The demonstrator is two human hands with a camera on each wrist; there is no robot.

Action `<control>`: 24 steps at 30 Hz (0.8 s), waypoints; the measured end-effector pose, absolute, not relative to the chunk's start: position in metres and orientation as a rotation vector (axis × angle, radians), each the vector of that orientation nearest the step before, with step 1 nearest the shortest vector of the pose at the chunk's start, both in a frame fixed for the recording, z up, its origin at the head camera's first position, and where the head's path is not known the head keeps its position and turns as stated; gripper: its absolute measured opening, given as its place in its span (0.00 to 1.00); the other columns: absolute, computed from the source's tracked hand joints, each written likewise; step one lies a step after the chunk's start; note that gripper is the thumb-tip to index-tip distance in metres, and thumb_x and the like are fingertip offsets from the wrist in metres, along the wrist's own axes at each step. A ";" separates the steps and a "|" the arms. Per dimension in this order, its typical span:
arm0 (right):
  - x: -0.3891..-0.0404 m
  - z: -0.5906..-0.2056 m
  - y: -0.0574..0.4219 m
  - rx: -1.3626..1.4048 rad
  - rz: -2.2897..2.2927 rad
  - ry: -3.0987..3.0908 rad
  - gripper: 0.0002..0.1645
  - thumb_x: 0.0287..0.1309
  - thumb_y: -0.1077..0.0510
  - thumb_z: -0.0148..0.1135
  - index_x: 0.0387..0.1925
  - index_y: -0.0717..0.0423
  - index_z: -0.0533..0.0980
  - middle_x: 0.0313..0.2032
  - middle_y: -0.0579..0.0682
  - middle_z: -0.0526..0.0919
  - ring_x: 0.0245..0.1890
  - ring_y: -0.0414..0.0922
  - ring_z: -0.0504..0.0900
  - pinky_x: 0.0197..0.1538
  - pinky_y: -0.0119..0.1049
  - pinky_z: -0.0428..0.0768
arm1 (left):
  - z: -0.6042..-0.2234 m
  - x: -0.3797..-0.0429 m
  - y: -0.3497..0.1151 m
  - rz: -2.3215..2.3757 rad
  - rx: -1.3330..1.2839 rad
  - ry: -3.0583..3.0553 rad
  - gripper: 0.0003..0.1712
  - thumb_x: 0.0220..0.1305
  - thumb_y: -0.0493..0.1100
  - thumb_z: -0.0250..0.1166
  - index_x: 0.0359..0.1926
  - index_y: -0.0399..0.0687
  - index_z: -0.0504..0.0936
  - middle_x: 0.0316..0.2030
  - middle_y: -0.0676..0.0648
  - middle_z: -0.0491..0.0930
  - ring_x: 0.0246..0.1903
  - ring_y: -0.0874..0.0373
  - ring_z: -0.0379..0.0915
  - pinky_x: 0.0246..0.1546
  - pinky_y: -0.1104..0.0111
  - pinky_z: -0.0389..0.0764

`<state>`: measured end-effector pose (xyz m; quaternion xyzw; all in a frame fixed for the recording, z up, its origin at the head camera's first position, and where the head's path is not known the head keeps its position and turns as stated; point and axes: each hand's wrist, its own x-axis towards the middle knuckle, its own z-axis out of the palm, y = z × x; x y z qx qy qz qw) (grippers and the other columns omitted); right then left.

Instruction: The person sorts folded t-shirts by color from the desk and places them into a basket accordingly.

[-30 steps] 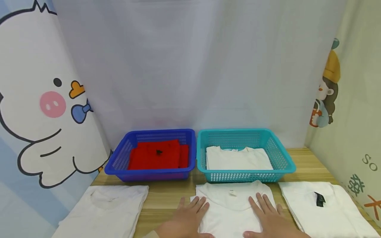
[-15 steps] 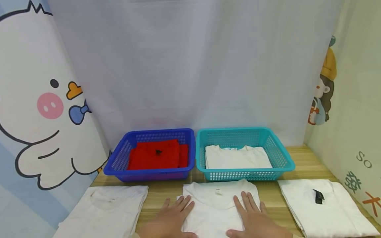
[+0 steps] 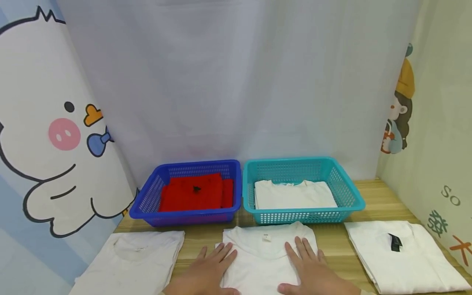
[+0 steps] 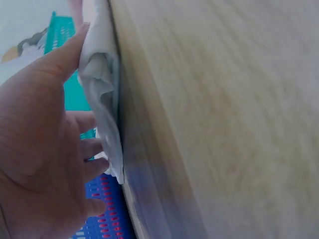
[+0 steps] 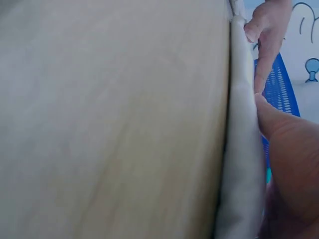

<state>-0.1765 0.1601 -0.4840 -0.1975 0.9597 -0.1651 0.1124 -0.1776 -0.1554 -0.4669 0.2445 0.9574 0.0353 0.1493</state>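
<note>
A folded white T-shirt [image 3: 259, 262] lies on the wooden table, its collar and small label toward the baskets. My left hand [image 3: 206, 272] rests flat along the shirt's left side, fingers spread and pointing forward. On the opposite side, my right hand [image 3: 311, 270] presses the cloth with straight, spread fingers. In the left wrist view, the thumb of the left hand [image 4: 42, 129] touches the folded cloth [image 4: 99, 74] and its other fingers extend past the layers. The right wrist view has the right hand [image 5: 294, 164] against the shirt's rolled edge [image 5: 241, 139].
Behind the shirt stand a blue basket [image 3: 184, 213] with folded red clothes [image 3: 191, 194] and a teal basket [image 3: 306, 217] with folded white clothes [image 3: 295, 196]. Another folded white shirt [image 3: 129, 262] lies at left, and one with a black label [image 3: 409, 262] at right.
Both hands and the middle T-shirt have shifted left together, mostly in the first half second. The hands keep the same flat pose; baskets and side shirts stay in place.
</note>
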 end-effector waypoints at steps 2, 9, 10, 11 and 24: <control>-0.177 -0.482 0.168 -0.589 -0.520 2.827 0.67 0.43 0.16 0.51 0.73 0.55 0.54 0.72 0.68 0.48 0.71 0.66 0.43 0.59 0.76 0.45 | -0.469 -0.179 -0.158 0.144 0.664 2.775 0.57 0.47 0.84 0.49 0.74 0.64 0.56 0.73 0.47 0.52 0.72 0.45 0.47 0.63 0.35 0.50; -0.181 -0.476 0.206 -0.603 -0.531 2.936 0.61 0.46 0.19 0.54 0.73 0.50 0.57 0.70 0.68 0.52 0.69 0.67 0.50 0.56 0.78 0.49 | -0.472 -0.182 -0.164 0.179 0.505 2.853 0.58 0.45 0.85 0.49 0.74 0.65 0.56 0.71 0.41 0.56 0.69 0.39 0.50 0.60 0.31 0.49; -0.182 -0.477 0.209 -0.606 -0.529 2.940 0.61 0.46 0.19 0.54 0.73 0.50 0.57 0.70 0.68 0.53 0.69 0.67 0.51 0.56 0.78 0.49 | -0.473 -0.183 -0.163 0.178 0.489 2.848 0.58 0.44 0.85 0.49 0.74 0.65 0.56 0.71 0.40 0.56 0.69 0.38 0.50 0.60 0.31 0.48; -0.183 -0.478 0.211 -0.617 -0.533 2.937 0.60 0.47 0.19 0.54 0.73 0.50 0.57 0.70 0.68 0.53 0.69 0.67 0.51 0.56 0.78 0.49 | -0.473 -0.183 -0.162 0.175 0.485 2.847 0.58 0.44 0.86 0.48 0.74 0.65 0.56 0.71 0.40 0.55 0.70 0.38 0.49 0.60 0.31 0.47; -0.190 -0.484 0.208 -0.583 -0.531 2.827 0.61 0.47 0.19 0.52 0.74 0.49 0.55 0.70 0.70 0.51 0.70 0.68 0.48 0.55 0.79 0.45 | -0.475 -0.186 -0.152 0.178 0.435 2.818 0.60 0.42 0.87 0.48 0.74 0.66 0.56 0.70 0.36 0.55 0.70 0.35 0.46 0.61 0.32 0.48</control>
